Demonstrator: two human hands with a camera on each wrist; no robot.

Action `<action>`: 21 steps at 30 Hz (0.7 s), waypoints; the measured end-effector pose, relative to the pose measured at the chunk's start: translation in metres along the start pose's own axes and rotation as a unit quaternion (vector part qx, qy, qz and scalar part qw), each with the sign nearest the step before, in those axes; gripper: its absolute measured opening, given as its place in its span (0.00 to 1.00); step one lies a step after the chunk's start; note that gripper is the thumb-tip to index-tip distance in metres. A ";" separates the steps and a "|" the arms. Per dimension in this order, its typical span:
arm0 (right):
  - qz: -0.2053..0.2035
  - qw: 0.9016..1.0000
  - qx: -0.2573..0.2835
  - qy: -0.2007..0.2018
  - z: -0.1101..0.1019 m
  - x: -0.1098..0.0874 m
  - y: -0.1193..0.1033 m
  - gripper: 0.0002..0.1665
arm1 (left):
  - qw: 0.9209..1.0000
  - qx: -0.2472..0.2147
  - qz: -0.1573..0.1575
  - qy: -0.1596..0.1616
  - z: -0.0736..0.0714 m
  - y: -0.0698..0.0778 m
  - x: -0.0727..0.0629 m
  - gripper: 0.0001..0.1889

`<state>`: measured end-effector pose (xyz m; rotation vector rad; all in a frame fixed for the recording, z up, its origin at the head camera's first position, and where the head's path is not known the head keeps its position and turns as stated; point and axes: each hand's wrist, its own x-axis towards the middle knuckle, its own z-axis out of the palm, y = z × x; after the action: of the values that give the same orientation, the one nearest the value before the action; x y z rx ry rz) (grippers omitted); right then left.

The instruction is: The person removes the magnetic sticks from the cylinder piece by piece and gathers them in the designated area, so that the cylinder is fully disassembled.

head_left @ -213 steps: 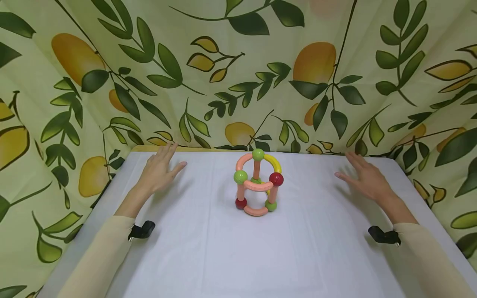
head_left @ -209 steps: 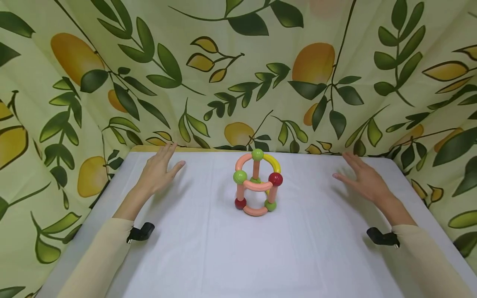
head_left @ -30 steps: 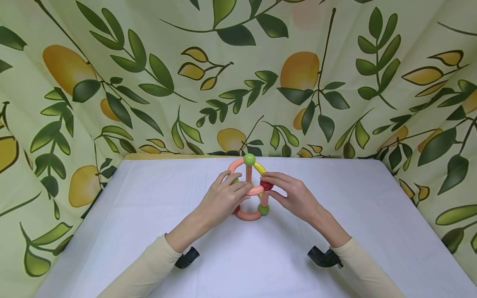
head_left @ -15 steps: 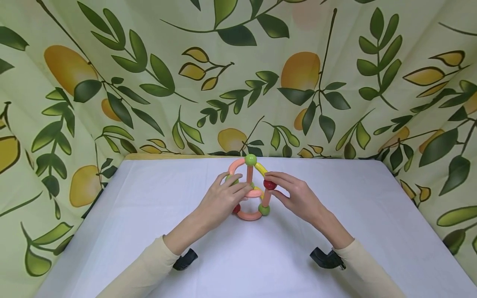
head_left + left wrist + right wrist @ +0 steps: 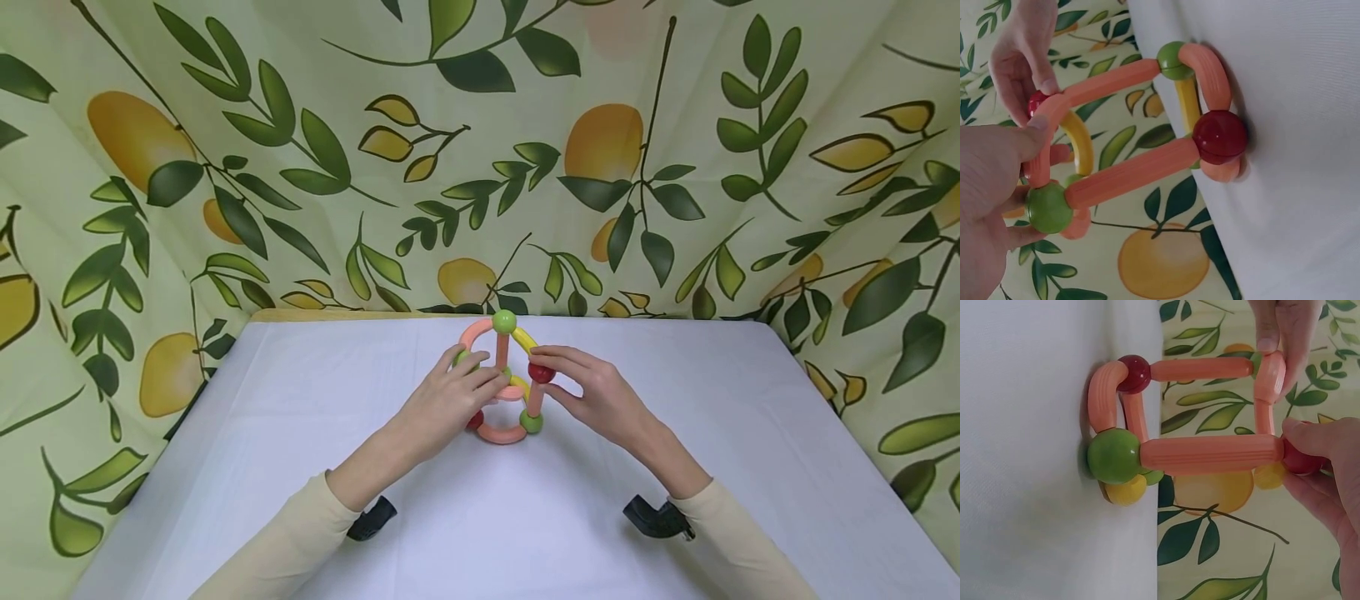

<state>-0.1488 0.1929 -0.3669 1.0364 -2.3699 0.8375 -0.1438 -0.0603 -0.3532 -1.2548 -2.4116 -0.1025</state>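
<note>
A cage-like frame of magnetic building balls and rods stands on the white-covered table, built from salmon rods (image 5: pixel 1210 455), yellow curved rods (image 5: pixel 1079 142) and green and red balls. My left hand (image 5: pixel 442 404) pinches the salmon curved rod (image 5: pixel 512 392) at the top front, close to the upper left green ball (image 5: pixel 1049 208). That rod's right end stands apart from the upper right red ball (image 5: pixel 540 372). My right hand (image 5: pixel 600 396) pinches this red ball between thumb and fingers. Part of the frame's left side is hidden behind my left hand in the head view.
A white cloth (image 5: pixel 300 400) covers the table. Behind it hangs a curtain (image 5: pixel 337 233) printed with leaves and fruit, and a yellowish strip (image 5: pixel 337 315) shows along the back left edge. Black wrist cameras (image 5: pixel 656 518) sit below both forearms.
Both hands have come in from the table's sides to the frame. Over the last second the front curved rod's right end has parted from the red ball, which moved slightly right.
</note>
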 end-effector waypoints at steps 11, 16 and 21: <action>0.014 1.000 0.022 -0.007 -0.003 0.005 0.000 0.30 | 0.999 0.016 0.022 0.020 0.001 -0.001 0.004 0.20; 0.029 0.999 0.037 -0.001 -0.003 0.005 0.001 0.28 | 0.999 0.026 0.028 0.025 0.001 -0.002 0.004 0.19; 0.055 0.997 0.046 0.013 -0.001 0.005 0.002 0.25 | 0.999 0.029 0.030 0.032 0.002 -0.002 0.005 0.17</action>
<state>-0.1533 0.1925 -0.3639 0.9295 -2.4046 1.0024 -0.1487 -0.0571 -0.3528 -1.2785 -2.3038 -0.0548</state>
